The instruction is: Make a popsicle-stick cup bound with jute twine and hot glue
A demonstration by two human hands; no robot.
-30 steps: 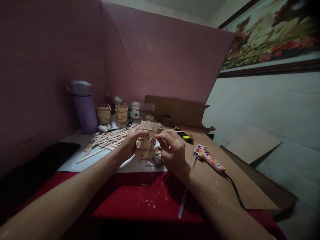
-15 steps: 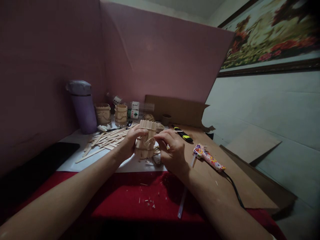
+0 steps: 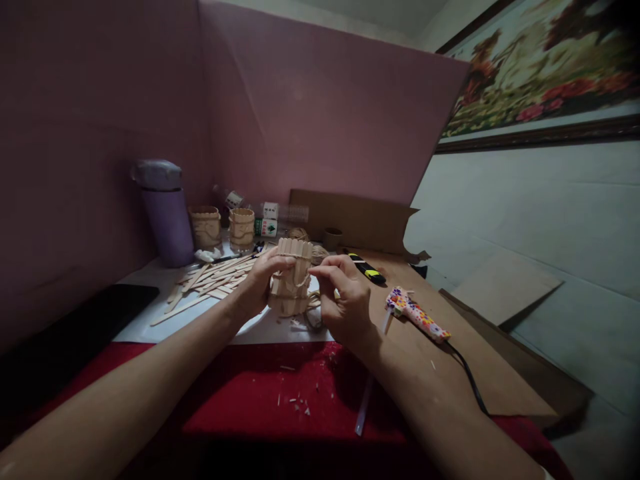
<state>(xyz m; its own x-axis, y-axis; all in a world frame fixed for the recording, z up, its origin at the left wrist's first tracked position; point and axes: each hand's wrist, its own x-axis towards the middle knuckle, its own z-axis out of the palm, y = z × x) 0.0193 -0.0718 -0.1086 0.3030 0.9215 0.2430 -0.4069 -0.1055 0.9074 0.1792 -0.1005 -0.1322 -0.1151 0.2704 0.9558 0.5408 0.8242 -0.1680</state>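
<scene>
A small cup of upright wooden craft sticks [image 3: 290, 287] is tilted in my left hand [image 3: 261, 279], which is closed around its left side with the thumb across the front. Bands of twine run around the cup near its top and bottom. On its front, a short strand of twine [image 3: 302, 281] curves toward the pinched fingertips of my right hand [image 3: 345, 297]. Those fingertips touch or nearly touch the cup's right side; the pinch itself is small and partly hidden. Coiled twine [image 3: 314, 301] lies behind and below the cup.
Loose craft sticks [image 3: 215, 280] lie left on white paper. Two finished cups [image 3: 242, 230] stand behind, beside a purple tumbler [image 3: 167, 220]. To the right are a utility knife [image 3: 369, 269] and a flowered glue gun [image 3: 417, 315] with its cord, on cardboard [image 3: 480, 360].
The strand of twine on the cup's front now curves closer against it. My right hand has shifted very slightly, and the cup is tilted a little differently. My left hand keeps its hold.
</scene>
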